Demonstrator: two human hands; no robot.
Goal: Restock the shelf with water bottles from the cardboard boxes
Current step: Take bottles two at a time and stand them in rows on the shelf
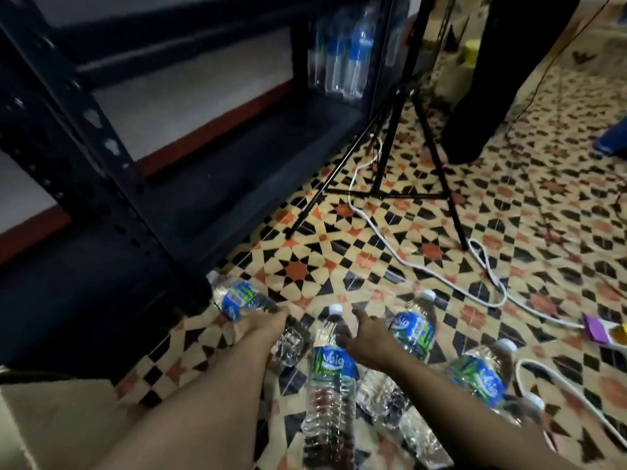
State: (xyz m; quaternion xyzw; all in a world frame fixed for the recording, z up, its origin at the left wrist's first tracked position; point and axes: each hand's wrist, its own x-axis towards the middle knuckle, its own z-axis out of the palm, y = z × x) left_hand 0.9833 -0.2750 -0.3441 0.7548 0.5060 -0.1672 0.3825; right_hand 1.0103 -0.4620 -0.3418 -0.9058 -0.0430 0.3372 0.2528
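Note:
Several clear water bottles with blue labels lie on the patterned tile floor in front of a black metal shelf. My left hand grips the leftmost bottle, which lies tilted with its cap toward the shelf. My right hand has its fingers apart between a middle bottle and another bottle, touching neither firmly. A fourth bottle lies at the right. A few bottles stand on the shelf's lower board at the far end.
A black tripod stands beside the shelf's right end, with white cables snaking over the floor. A person's dark trouser leg stands behind it. A cardboard flap shows at the lower left.

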